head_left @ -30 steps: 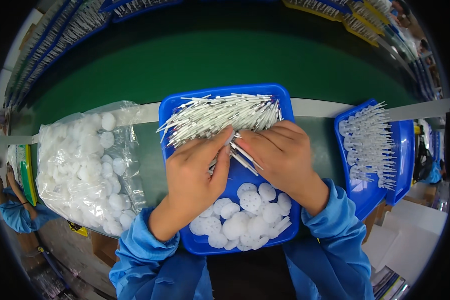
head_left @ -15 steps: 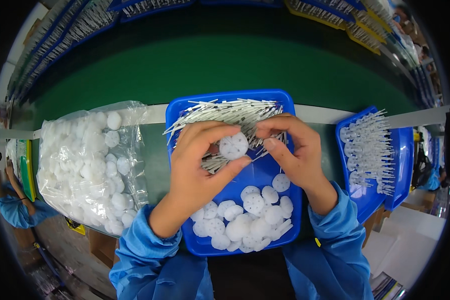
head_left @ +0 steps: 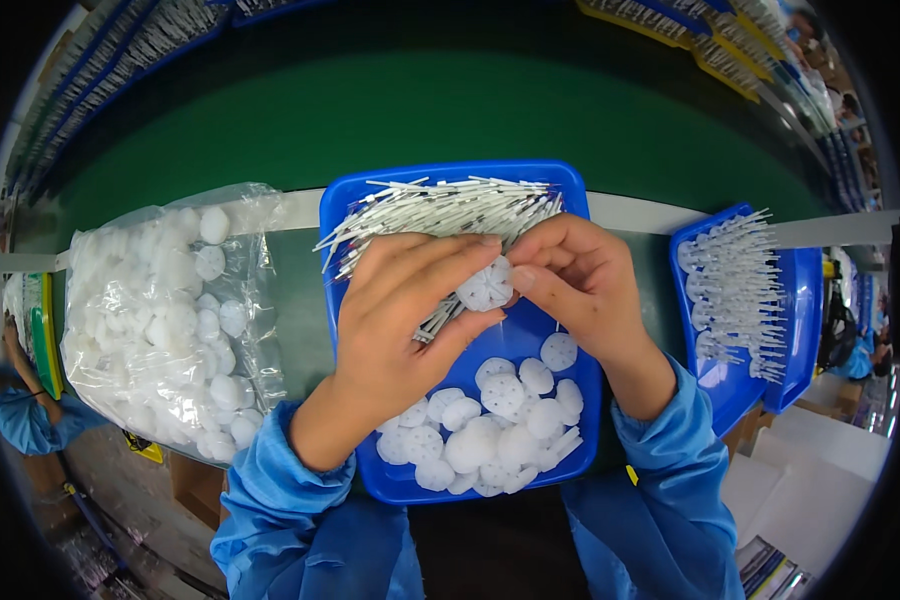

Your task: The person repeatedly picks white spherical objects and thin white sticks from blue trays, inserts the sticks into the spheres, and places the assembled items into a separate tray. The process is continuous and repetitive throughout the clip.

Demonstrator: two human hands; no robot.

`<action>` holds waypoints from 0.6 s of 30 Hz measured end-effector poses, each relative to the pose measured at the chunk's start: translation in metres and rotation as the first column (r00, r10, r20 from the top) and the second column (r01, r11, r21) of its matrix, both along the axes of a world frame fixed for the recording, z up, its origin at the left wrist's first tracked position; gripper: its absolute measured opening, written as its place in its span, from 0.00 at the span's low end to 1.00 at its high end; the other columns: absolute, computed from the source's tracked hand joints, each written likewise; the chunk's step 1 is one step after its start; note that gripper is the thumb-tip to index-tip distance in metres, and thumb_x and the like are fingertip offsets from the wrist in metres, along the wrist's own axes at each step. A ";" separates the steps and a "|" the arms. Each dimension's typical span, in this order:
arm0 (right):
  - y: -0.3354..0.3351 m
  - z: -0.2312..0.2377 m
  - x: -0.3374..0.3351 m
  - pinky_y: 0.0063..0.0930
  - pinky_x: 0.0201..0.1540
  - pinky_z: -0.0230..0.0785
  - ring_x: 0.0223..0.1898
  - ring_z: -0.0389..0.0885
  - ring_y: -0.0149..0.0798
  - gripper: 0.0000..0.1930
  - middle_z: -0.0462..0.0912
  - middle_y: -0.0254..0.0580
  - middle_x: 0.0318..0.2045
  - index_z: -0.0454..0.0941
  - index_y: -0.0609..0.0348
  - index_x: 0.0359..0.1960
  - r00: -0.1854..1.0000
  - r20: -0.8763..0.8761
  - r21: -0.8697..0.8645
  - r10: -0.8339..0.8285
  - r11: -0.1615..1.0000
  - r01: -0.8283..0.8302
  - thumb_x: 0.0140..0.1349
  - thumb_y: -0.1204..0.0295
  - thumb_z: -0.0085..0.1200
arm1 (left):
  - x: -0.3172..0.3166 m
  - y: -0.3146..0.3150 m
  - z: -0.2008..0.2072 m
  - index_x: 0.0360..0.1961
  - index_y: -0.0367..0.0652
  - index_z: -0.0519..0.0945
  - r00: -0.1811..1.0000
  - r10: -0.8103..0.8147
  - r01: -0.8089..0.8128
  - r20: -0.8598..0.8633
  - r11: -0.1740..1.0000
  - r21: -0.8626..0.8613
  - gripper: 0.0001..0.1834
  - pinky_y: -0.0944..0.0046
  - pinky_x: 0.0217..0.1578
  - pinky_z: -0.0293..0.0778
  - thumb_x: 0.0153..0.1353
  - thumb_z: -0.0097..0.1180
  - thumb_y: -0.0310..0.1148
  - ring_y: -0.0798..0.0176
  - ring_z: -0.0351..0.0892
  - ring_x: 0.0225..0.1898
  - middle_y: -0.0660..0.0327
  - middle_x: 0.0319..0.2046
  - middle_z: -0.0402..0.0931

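A white round plastic disc with small holes is held between the thumb and fingers of my left hand, above the middle of a blue tray. At the disc's right edge, my right hand has its thumb and index finger pinched together; what lies between them is hidden. Behind both hands, a heap of thin white sticks with grey-dark marks fills the far part of the tray. Several loose white discs lie piled in its near part.
On the left lies a clear plastic bag full of white discs. To the right, a blue tray holds discs with sticks in rows. Beyond stretches a green work surface, with stick-filled trays along its far edge. Another person's blue sleeve shows far left.
My right hand has moved left, and its fingers now meet the disc's edge. The disc has shifted slightly right and tilted, while my left fingers have closed further over it.
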State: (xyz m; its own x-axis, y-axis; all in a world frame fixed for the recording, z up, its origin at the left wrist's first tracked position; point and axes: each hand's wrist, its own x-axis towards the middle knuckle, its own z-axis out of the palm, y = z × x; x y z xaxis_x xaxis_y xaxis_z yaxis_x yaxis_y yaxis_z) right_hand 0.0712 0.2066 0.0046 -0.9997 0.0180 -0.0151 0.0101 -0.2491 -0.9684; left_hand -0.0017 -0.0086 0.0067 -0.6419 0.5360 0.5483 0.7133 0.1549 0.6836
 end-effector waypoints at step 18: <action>0.005 -0.011 0.008 0.26 0.42 0.77 0.37 0.85 0.26 0.08 0.88 0.32 0.37 0.81 0.57 0.46 0.990 -0.124 0.136 0.063 0.990 -0.046 0.71 0.73 0.68 | 0.013 0.012 0.006 0.53 0.36 0.87 0.978 0.061 -0.087 -0.201 0.989 -0.121 0.21 0.46 0.62 0.74 0.57 0.71 0.26 0.42 0.81 0.56 0.50 0.53 0.88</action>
State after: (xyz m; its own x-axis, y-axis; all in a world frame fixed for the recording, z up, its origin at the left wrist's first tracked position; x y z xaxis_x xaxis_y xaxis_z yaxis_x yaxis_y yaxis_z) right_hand 0.0789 0.2111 -0.0068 -0.9929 -0.0429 0.1114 -0.1055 -0.1214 -0.9870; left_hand 0.0112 0.0030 0.0127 -0.5694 0.5652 0.5969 0.8146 0.2901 0.5023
